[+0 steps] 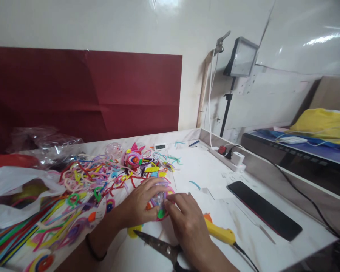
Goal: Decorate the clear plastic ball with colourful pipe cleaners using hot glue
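White wall [102, 22], maroon sheet [136, 81], cluttered table [197, 173], left fingers [149, 185] clasping colourful ball [159, 199], right fingers [174, 210] pinching its edge

The table [252, 234] bears scissors [158, 244], 1 phone [263, 209], what seem pipe cleaners [85, 177].

"How's the light?"
"Fairly bright, but flat and greyish. The pale wall [102, 22] carries white glare at the top centre and a streak at upper right, so light seems to fall from above."
"Any shadows?"
"Soft ones: a faint grey patch on the tabletop [274, 257] below the hands [188, 221], and darker tone toward the left of the maroon sheet [138, 79]. The clear plastic bag [51, 147] glints."
"And sharpness?"
"Middling. Colours in the strand heap [102, 170] run together, objects stretch toward the sides, and the bottom right corner sinks almost to black."
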### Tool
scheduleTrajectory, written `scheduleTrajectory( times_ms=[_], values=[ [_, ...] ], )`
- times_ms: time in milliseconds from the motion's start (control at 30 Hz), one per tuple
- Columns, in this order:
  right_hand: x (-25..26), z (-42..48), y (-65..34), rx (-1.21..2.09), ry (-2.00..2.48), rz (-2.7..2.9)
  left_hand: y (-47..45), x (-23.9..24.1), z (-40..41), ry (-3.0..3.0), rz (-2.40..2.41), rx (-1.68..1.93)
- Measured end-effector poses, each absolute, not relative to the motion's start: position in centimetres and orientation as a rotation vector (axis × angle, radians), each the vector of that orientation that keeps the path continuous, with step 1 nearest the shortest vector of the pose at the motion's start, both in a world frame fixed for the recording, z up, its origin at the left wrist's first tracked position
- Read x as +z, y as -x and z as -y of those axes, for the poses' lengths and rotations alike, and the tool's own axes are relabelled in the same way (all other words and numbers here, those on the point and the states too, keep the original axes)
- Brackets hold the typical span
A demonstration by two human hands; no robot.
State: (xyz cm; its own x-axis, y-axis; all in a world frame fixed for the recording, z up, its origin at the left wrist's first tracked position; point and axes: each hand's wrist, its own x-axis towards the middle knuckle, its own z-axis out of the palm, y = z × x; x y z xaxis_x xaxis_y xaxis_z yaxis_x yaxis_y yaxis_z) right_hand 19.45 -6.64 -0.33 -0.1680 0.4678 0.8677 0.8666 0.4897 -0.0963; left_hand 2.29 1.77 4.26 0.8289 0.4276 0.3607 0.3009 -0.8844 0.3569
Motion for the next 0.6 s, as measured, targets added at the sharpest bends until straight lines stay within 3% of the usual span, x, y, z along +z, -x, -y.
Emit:
scheduleTrajectory(
  times_ms=[600],
  values=[
    [-0.22,6.83,-19.52,-0.505,1.128,1.805,-2.3,3.75,-1.96,-2.737,-0.505,0.695]
  ],
)
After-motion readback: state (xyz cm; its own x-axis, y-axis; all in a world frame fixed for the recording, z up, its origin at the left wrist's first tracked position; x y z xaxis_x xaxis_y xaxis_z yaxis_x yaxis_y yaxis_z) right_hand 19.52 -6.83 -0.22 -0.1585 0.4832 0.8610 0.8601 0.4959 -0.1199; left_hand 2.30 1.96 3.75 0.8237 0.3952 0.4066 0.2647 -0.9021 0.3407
